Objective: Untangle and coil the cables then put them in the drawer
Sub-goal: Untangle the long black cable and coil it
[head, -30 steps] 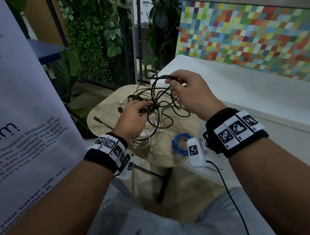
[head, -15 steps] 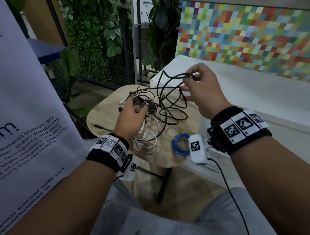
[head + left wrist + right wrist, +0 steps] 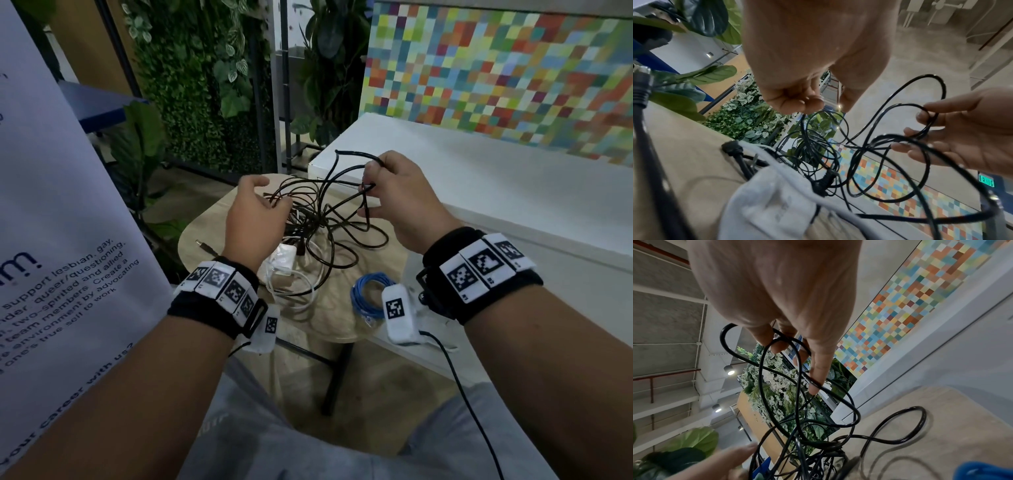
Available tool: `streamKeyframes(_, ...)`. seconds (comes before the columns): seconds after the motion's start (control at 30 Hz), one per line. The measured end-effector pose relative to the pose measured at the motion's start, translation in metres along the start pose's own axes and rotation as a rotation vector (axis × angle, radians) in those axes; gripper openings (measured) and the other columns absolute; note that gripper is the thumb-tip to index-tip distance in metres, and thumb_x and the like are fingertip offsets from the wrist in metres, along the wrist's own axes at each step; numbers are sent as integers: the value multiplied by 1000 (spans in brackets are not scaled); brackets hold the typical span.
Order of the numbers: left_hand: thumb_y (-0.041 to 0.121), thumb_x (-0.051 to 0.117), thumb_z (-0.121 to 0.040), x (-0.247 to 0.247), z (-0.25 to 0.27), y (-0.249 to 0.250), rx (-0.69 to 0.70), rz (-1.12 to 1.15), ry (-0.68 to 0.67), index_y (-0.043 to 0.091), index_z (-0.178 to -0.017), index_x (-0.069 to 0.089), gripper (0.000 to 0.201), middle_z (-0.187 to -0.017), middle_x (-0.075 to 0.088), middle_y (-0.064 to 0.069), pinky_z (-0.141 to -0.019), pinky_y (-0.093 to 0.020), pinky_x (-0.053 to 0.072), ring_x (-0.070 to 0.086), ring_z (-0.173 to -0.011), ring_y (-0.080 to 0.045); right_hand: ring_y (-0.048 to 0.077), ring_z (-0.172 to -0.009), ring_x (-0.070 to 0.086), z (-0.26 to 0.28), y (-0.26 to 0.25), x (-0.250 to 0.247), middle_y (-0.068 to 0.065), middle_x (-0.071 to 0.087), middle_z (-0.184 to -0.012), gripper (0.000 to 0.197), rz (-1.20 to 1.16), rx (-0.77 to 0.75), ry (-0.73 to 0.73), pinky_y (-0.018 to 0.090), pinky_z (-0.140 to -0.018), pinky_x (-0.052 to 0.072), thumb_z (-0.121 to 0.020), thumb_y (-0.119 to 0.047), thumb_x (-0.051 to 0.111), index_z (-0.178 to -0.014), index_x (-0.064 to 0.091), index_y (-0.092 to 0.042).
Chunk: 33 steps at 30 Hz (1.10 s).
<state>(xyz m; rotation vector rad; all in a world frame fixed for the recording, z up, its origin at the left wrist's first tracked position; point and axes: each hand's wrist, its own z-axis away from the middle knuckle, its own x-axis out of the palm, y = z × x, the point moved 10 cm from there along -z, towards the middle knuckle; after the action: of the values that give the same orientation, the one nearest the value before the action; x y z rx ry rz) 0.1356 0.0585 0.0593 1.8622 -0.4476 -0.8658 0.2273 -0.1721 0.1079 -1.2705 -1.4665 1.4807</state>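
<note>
Raised higher, right hand point(image 3: 404, 202) pinches black cable point(image 3: 346, 219); left hand point(image 3: 255, 219) grips tangle.

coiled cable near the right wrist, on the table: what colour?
Blue. The small coiled blue cable lies on the round wooden table; head view shows it best.

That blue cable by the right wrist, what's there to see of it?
The blue cable is thin, looks plastic-jacketed and is wound into a compact round coil of many turns. It lies flat near the wooden table's edge, apart from the black tangle, with no hand on it. The right wrist's white device hides its right side.
</note>
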Motion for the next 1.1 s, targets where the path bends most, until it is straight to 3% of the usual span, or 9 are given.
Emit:
streamKeyframes(0.1,42,63,-95,6,-8,-15,-11,-73,-52,22,-95,70,20,-81,68,1,-82,-44,57,66,-82,-22,26,-92,55,1,0,-2,9,53,-97,21,-25,-2,7,50,-79,64,-104,-28,52,-87,53,-18)
streamKeyframes(0.17,41,58,-99,5,-8,-15,1,-57,-49,20,-79,69,31,-75,68,-3,-80,-49,58,65,-78,-27,26,-91,56,2,0,-2,10,53,-96,18,1,-3,6,45,-72,64,-102,-27,54,-87,54,-18)
streamKeyframes(0.27,48,48,-99,4,-6,3,21,33,-40,18,-80,62,38,-76,66,-8,-76,-54,57,66,-76,-33,24,-87,58,4,0,2,10,56,-96,13,117,-32,-10,39,-68,61,-100,-25,58,-88,56,-19)
streamKeyframes(0.4,50,48,-100,5,-6,30,37,-16,-81,12,-82,55,43,-77,57,0,-70,-42,45,56,-74,-22,20,-78,56,6,-1,6,10,57,-94,16,186,-50,16,54,-74,63,-101,-30,60,-93,56,-18)
streamKeyframes(0.57,48,60,-81,8,5,-7,-68,-347,-181,26,-86,56,23,-86,64,5,-78,-38,50,61,-84,-19,24,-91,62,7,-2,-3,18,64,-105,20,87,-35,42,50,-76,65,-104,-33,55,-95,55,-16)
streamKeyframes(0.73,47,67,-92,23,21,-32,-17,-492,-274,21,-73,61,33,-71,65,2,-70,-34,49,64,-78,-24,23,-95,64,5,5,-9,10,64,-97,19,-2,18,53,52,-77,65,-106,-32,52,-95,54,-17)
streamKeyframes(0.83,38,61,-100,22,18,-23,49,-329,-227,11,-74,66,37,-64,63,-5,-65,-38,50,65,-71,-30,24,-96,64,7,6,-9,11,63,-96,18,6,23,47,51,-77,65,-106,-31,54,-95,53,-16)
streamKeyframes(0.97,40,52,-102,8,10,10,77,49,-107,17,-87,66,30,-66,64,-1,-70,-50,61,69,-62,-19,26,-86,62,9,6,-4,17,61,-96,18,139,8,-3,59,-76,62,-96,-27,68,-91,55,-16)
streamKeyframes(1.1,37,48,-107,-1,12,64,224,149,-37,12,-93,61,31,-81,65,-16,-64,-40,55,68,-62,-11,24,-74,55,11,1,7,10,56,-83,22,243,-28,-39,66,-75,57,-91,-23,75,-82,56,-17)
